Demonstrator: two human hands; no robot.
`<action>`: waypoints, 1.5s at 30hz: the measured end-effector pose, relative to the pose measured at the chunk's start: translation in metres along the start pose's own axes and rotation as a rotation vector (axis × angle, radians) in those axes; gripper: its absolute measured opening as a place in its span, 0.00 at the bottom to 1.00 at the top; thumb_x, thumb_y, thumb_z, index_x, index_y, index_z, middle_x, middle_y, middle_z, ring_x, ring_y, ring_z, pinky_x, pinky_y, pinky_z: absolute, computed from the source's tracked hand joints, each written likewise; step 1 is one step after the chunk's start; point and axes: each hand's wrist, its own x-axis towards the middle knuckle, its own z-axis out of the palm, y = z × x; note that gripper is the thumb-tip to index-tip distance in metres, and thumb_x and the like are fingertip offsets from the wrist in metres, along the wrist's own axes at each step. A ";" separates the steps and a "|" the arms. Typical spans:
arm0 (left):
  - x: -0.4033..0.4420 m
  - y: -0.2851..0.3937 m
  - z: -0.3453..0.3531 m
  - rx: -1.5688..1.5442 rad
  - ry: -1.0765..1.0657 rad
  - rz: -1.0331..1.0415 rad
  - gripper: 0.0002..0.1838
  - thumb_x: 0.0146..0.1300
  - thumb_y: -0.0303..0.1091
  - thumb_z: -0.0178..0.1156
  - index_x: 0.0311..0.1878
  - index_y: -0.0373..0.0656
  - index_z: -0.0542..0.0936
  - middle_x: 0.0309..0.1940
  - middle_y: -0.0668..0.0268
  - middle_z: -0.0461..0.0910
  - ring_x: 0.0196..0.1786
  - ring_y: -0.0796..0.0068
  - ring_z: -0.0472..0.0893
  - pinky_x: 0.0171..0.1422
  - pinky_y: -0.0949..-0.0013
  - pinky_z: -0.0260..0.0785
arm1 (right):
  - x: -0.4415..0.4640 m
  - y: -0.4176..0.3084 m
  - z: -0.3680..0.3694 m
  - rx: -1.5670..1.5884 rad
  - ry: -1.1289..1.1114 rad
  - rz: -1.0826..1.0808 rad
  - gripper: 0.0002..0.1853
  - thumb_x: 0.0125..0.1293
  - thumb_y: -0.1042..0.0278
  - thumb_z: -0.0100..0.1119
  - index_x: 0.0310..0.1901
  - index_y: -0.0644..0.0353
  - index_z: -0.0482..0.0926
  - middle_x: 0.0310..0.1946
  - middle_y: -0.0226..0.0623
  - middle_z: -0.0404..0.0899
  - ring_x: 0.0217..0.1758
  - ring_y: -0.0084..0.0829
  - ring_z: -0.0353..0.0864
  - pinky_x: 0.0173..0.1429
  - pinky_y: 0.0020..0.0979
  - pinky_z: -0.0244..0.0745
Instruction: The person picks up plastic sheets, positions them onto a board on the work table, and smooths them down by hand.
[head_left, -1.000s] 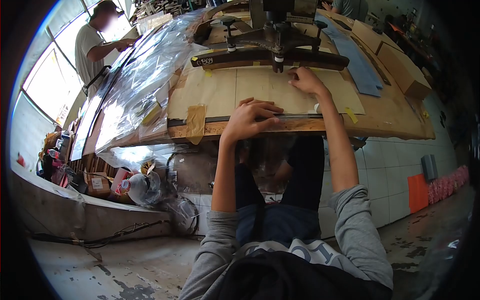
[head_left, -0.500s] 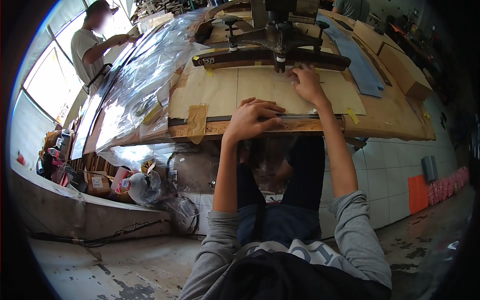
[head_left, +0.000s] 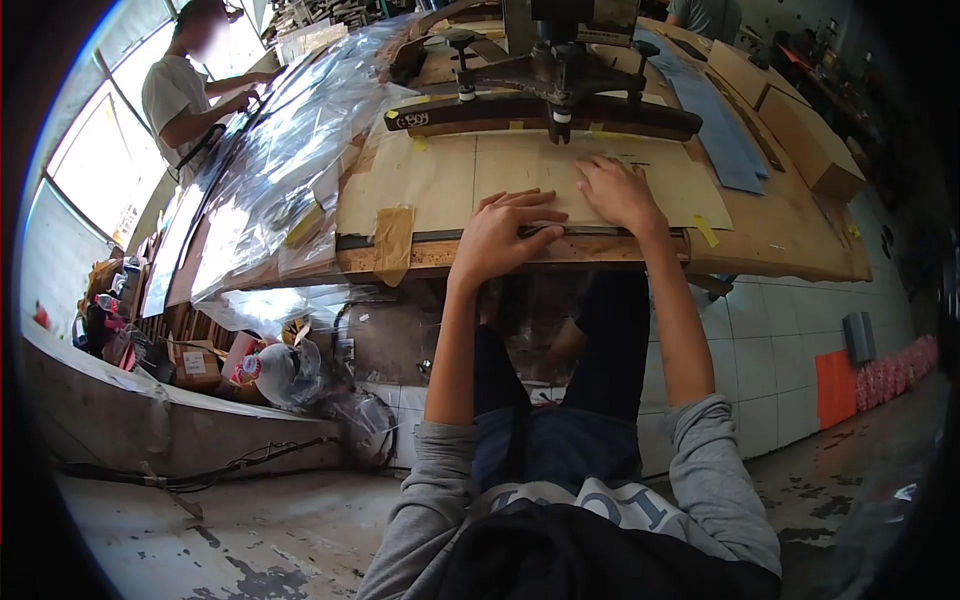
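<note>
My left hand (head_left: 508,236) lies on the near edge of a pale board (head_left: 420,185), fingers spread and pointing right, holding nothing. To its right, my right hand (head_left: 617,194) rests on the same board with its fingers apart, also empty. Beyond both hands stands a dark metal machine head (head_left: 560,75) with a curved dark bar (head_left: 640,118) across the board's far side. Brown tape (head_left: 393,245) hangs over the front edge, left of my left hand. A piece of yellow tape (head_left: 706,231) sits at the board's right corner.
Clear plastic sheeting (head_left: 290,150) covers the table's left part. Another person (head_left: 180,95) stands at the far left, hands at the table edge. Blue strips (head_left: 705,110) and a cardboard box (head_left: 808,140) lie on the right. A second person's shoulder (head_left: 706,16) shows at the back.
My right hand has drawn back from beside the machine head toward me, its fingers now flatter on the board. My left hand has barely moved. The person at left has lowered one hand.
</note>
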 end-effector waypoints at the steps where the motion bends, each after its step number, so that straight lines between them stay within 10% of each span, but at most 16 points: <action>1: 0.000 0.001 0.001 0.004 0.009 -0.034 0.17 0.62 0.50 0.58 0.46 0.52 0.86 0.57 0.65 0.79 0.64 0.67 0.73 0.73 0.57 0.53 | 0.009 0.002 0.005 0.012 0.024 -0.001 0.22 0.70 0.58 0.47 0.64 0.51 0.70 0.65 0.32 0.68 0.68 0.37 0.66 0.69 0.53 0.59; 27: 0.004 0.007 0.013 0.314 0.100 -0.243 0.15 0.66 0.47 0.54 0.54 0.62 0.81 0.63 0.71 0.74 0.70 0.62 0.66 0.74 0.47 0.47 | 0.025 0.002 0.021 0.159 0.392 -0.015 0.13 0.67 0.59 0.52 0.38 0.58 0.83 0.45 0.39 0.81 0.50 0.40 0.79 0.60 0.56 0.63; 45: 0.004 0.009 0.010 0.271 0.106 -0.263 0.21 0.67 0.48 0.52 0.59 0.52 0.75 0.66 0.65 0.69 0.68 0.62 0.68 0.74 0.53 0.49 | -0.030 -0.013 0.035 0.124 0.375 0.061 0.22 0.68 0.52 0.52 0.59 0.54 0.74 0.62 0.32 0.72 0.68 0.32 0.67 0.67 0.63 0.54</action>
